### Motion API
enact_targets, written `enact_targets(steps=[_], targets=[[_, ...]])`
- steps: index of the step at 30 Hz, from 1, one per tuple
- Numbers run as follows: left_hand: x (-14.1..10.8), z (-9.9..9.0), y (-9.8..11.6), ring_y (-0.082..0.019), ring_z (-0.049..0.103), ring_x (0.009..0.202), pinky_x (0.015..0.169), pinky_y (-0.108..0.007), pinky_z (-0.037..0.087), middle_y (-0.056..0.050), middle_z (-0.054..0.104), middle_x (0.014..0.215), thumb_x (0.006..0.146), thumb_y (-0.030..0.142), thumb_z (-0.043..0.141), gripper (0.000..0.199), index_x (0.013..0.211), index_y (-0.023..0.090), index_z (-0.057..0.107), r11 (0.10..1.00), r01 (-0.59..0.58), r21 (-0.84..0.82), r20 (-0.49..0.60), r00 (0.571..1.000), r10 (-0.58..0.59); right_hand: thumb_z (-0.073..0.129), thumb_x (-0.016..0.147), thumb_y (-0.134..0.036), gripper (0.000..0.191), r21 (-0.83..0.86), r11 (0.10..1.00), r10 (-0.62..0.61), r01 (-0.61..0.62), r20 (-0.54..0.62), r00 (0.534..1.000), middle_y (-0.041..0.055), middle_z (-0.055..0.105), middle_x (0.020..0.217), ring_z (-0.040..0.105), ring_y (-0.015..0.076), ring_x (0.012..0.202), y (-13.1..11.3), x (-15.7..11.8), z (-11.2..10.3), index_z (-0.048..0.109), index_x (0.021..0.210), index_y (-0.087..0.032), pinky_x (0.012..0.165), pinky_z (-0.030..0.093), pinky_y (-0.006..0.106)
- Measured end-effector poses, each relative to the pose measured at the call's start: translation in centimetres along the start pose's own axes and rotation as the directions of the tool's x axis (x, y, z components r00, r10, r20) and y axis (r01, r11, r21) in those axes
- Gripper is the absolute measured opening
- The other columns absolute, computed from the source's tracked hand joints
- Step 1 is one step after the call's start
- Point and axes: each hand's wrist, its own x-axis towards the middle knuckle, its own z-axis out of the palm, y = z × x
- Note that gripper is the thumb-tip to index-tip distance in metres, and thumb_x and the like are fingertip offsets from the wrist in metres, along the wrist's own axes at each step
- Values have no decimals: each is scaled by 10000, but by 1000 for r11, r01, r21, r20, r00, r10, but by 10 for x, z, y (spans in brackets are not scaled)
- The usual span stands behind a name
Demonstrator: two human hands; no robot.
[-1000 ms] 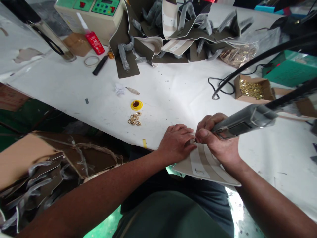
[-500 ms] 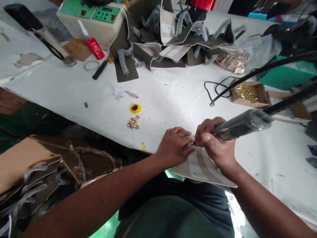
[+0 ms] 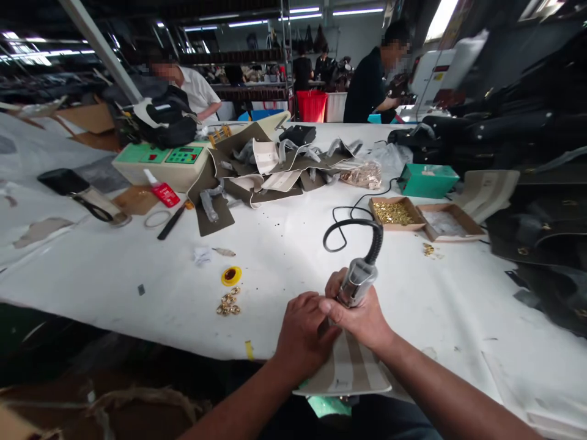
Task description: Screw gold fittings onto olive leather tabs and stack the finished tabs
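At the table's near edge lies a beige-and-white striped bag panel (image 3: 343, 368). My left hand (image 3: 306, 327) grips its upper left part, fingers curled together over it. My right hand (image 3: 362, 318) is closed around a grey electric screwdriver (image 3: 358, 281), which stands steeply over the panel's top with a black cable looping from its upper end. The screwdriver's tip is hidden behind my fingers. To the left of my hands are several gold metal rings (image 3: 228, 302) and a small yellow dish (image 3: 231, 275) with dark brown contents.
Flat bag pieces (image 3: 270, 174) are heaped at the back. Brass screws fill a cardboard box (image 3: 397, 212) beside a green power box (image 3: 428, 181). A red bottle (image 3: 164, 191) and a black-handled tool (image 3: 171, 223) lie left. Dark bags (image 3: 545, 226) crowd the right. People work beyond the table.
The view has tilted up, bringing the room behind into sight. My right hand has swung the screwdriver from slanting right to nearly upright. Both hands remain at the panel.
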Motion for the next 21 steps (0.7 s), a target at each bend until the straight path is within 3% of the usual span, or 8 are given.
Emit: enact_targets(steps=[6,11,21], targets=[[0,2,-2,-323,648,1146,969,-517,538,-53,741,1183,905,317,710,317,1216,266,676,1000,-2,30,-23,1000,2,786,804,-389,366,-24,999,47,-47,0,999,-22,495,651,449,127,594,0,2,0,496,664,-217,507,375,257],[0,2,-3,-339,633,1176,1015,-548,502,-39,744,1207,922,394,713,269,1168,284,706,999,-11,49,32,999,10,759,821,-330,291,6,998,57,-57,-67,996,-26,531,655,482,131,585,1,-1,-4,519,693,-226,530,416,267],[-1,2,1,-285,578,1253,1030,-481,468,-25,720,1287,918,410,738,313,1207,290,715,998,14,56,77,997,-18,779,852,-426,339,-5,999,40,-40,-52,998,-33,573,648,528,140,579,6,-8,-8,519,749,-234,544,452,284]])
